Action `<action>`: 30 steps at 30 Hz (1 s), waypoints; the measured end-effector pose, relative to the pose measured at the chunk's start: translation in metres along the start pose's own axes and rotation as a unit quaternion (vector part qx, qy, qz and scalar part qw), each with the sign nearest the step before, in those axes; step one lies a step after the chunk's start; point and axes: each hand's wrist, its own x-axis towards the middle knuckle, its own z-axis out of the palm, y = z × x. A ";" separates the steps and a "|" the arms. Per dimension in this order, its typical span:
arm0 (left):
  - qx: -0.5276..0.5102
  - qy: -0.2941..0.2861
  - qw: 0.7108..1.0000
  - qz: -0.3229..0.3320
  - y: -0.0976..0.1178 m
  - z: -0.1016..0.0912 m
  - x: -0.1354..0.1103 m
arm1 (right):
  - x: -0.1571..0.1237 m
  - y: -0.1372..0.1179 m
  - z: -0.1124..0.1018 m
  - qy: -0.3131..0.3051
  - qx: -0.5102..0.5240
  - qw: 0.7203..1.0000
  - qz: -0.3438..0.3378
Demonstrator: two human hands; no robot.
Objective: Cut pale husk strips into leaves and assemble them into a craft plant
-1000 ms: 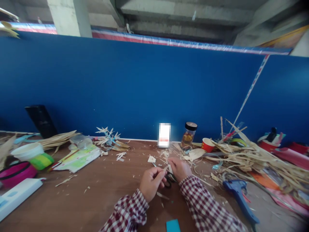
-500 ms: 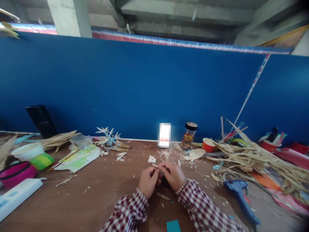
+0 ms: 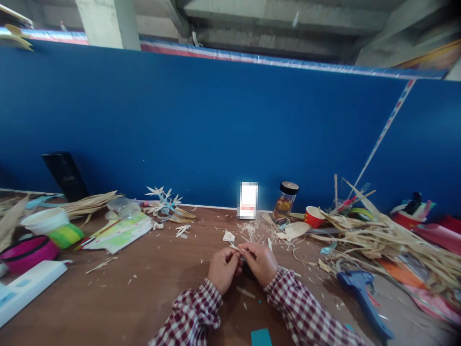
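Best to work the thin pale strip (image 3: 234,246) by fingertips alone, pressing lightly, since probably apt to split or crease under a hard squeeze. Better, by the look of such fine work, to use the left hand (image 3: 224,270) as an anchor and the right hand (image 3: 260,263) for small turns, leaving the outer end in sight as a guide. Bend gradually rather than at one sharp point, and go with the grain where possible. Rest both forearms low for steadiness.

Find the strip right where the hands meet, above the worktop (image 3: 118,298), poking out a little past the fingers on the far side and leaning toward the left. See both hands narrowed to a close pinch around it, thumbs against fingers, with tips touching or nearly so. Cannot tell how much more lies hidden between them. Under the right hand, note a dark object (image 3: 248,271), too covered to name. Just beyond the fingertips, see a small pale scrap (image 3: 228,236) and scattered shavings (image 3: 248,230); closer in, a loose sliver (image 3: 246,291). Out to the right, apart from the checked sleeve (image 3: 306,307), notice a blue glue gun (image 3: 365,298).
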 end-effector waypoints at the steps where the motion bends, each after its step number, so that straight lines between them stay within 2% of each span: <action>1: 0.007 -0.001 1.000 0.011 0.001 0.000 0.000 | 0.000 -0.001 0.000 0.000 -0.008 1.000 0.002; 5: 0.032 -0.012 0.999 0.019 0.009 0.003 -0.006 | 0.001 0.005 -0.003 0.017 -0.054 0.998 0.012; 10: 0.016 -0.085 0.996 0.028 0.019 0.010 -0.014 | 0.006 0.026 -0.022 0.082 -0.161 0.980 0.087; 12: -0.003 -0.067 0.998 0.020 0.018 0.008 -0.011 | 0.009 0.026 -0.029 0.121 -0.161 0.975 0.094; 15: 0.008 -0.026 1.000 0.013 0.015 0.000 -0.003 | 0.010 0.014 -0.033 0.151 -0.115 0.981 0.030; 18: 0.055 -0.033 0.997 0.045 0.017 -0.007 0.000 | 0.008 -0.001 -0.030 0.111 -0.080 0.990 -0.042; 22: 0.129 -0.066 0.984 0.101 0.022 -0.011 -0.002 | 0.005 -0.007 -0.023 0.051 -0.096 0.993 -0.046; 26: 0.168 -0.005 0.976 0.140 0.019 -0.014 0.000 | 0.004 -0.001 -0.017 0.049 -0.074 0.996 -0.028; 30: 0.151 0.044 0.978 0.136 0.013 -0.018 0.005 | 0.003 0.001 -0.012 0.027 -0.033 0.999 -0.015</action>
